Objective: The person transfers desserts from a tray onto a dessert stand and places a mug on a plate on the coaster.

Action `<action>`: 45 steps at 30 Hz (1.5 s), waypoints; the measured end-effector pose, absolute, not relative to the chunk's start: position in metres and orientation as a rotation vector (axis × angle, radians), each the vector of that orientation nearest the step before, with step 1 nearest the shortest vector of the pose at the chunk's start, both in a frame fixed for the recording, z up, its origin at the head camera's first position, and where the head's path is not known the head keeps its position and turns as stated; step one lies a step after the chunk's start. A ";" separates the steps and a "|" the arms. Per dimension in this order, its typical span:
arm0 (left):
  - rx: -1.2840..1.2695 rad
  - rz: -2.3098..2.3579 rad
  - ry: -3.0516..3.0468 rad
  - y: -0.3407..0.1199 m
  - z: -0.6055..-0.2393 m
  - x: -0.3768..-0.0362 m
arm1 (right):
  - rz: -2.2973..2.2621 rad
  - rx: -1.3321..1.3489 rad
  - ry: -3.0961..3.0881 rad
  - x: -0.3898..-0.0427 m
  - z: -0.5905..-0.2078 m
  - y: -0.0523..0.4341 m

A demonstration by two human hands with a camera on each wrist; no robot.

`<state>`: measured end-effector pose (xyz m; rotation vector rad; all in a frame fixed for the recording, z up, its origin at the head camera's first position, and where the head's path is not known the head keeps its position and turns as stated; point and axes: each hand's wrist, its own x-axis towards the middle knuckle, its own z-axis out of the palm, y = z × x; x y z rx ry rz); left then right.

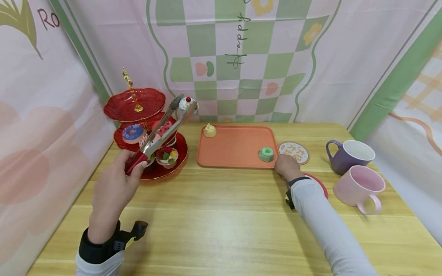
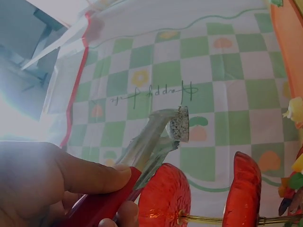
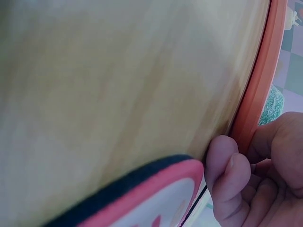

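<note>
Head: left hand (image 1: 115, 182) gripping tongs (image 1: 167, 134), cake (image 1: 183, 104) clamped aloft between their tips, right of the stand (image 1: 148, 103). Likely light, squashy; hold low on its sides, gently. Left wrist: cake's berry (image 1: 188, 99) out of sight. Right wrist: right hand (image 3: 272, 175) pinching tray (image 3: 260, 90) corner; contact partly hidden.

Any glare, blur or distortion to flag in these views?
Left wrist: bright glare at the left edge, above the left hand; right wrist: tabletop soft, edge of the orange tray bowed, probably lens distortion; head: fairly sharp, faint shadow beside the right sleeve.
</note>
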<state>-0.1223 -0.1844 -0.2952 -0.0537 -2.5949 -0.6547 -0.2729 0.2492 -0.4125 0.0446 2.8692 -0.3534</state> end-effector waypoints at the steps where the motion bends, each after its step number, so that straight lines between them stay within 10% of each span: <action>1: -0.053 -0.650 -2.580 -0.185 -0.295 -0.122 | -0.360 0.045 2.872 -0.273 -0.412 0.249; 45: 0.374 -0.507 -2.574 -0.188 -0.265 -0.123 | -0.424 0.035 2.879 -0.270 -0.411 0.251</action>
